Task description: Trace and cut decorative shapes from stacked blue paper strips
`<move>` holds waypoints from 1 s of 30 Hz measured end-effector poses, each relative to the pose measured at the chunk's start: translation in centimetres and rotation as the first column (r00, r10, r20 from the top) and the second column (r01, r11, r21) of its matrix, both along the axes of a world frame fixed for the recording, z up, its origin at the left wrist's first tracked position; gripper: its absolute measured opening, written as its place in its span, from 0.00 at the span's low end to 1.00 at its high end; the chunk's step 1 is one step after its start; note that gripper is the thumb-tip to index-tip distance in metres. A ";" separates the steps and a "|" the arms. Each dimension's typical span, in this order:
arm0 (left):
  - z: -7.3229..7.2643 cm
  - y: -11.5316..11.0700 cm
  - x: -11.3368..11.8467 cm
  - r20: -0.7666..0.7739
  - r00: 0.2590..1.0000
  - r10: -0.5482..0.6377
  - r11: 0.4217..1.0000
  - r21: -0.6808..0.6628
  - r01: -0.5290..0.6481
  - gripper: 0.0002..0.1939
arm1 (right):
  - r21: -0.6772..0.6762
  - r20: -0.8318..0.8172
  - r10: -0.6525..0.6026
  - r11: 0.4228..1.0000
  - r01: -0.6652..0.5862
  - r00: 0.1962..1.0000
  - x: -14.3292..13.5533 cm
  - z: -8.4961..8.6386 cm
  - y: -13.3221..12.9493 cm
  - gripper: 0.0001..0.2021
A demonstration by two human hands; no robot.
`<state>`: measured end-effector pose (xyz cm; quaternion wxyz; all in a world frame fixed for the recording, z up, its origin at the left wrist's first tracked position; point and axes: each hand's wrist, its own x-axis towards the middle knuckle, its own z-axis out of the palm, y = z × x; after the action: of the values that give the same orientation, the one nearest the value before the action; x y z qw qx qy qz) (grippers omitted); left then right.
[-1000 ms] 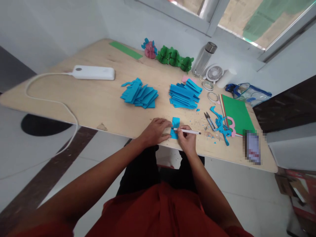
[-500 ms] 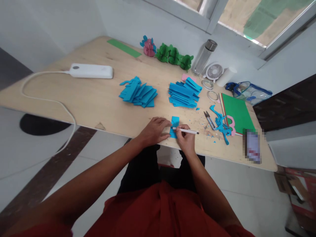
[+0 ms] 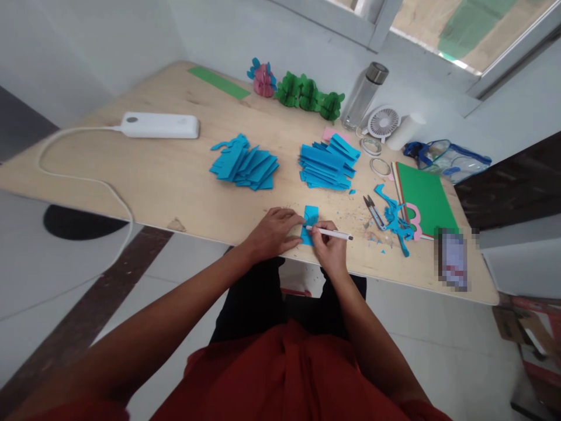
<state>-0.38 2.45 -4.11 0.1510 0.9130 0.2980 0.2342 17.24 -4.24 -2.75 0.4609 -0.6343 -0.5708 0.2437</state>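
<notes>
A small piece of blue paper [image 3: 311,213] lies flat near the table's front edge, with a dark drawn line on its upper half. My right hand [image 3: 329,248] is closed around a white pen [image 3: 333,233], whose tip rests on the paper. To the left, my left hand [image 3: 275,230] lies on the table with thumb and fingers apart, fingertips at the paper's left edge. Beyond my hands are two stacks of blue paper pieces, one at left [image 3: 248,164] and one straight ahead [image 3: 328,164]. Thread snips [image 3: 374,213] lie right of the pen beside blue paper scraps [image 3: 397,217].
Green paper sheets [image 3: 427,199] and a blurred-out phone-like object [image 3: 454,258] are at right. Tape rolls [image 3: 380,168], a small fan [image 3: 384,123] and a bottle [image 3: 366,96] stand behind. Green paper crafts [image 3: 309,95] line the wall; a white power strip [image 3: 160,126] sits left.
The camera view has shifted slightly. Both hands, the pen and the blue paper stay in nearly the same positions.
</notes>
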 end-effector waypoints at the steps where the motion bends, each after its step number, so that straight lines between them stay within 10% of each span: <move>1: 0.0 0.0 0.0 -0.003 1.000 0.000 1.000 0.000 0.000 0.17 | -0.004 -0.004 0.002 1.000 -0.002 1.000 0.0 0.0 0.0 0.06; 15: -0.2 -0.1 0.0 0.004 1.000 0.022 1.000 -0.005 -0.022 0.17 | 0.023 -0.234 -0.062 0.997 0.070 0.970 -0.1 0.5 0.0 0.07; 30: 0.0 0.0 0.0 -0.003 1.000 -0.002 1.000 0.006 0.002 0.16 | -0.016 -0.023 -0.010 1.000 0.010 1.000 0.0 0.0 0.1 0.07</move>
<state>-0.38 2.49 -4.07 0.1481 0.9141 0.2966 0.2334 17.25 -4.16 -2.73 0.4635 -0.6380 -0.5604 0.2531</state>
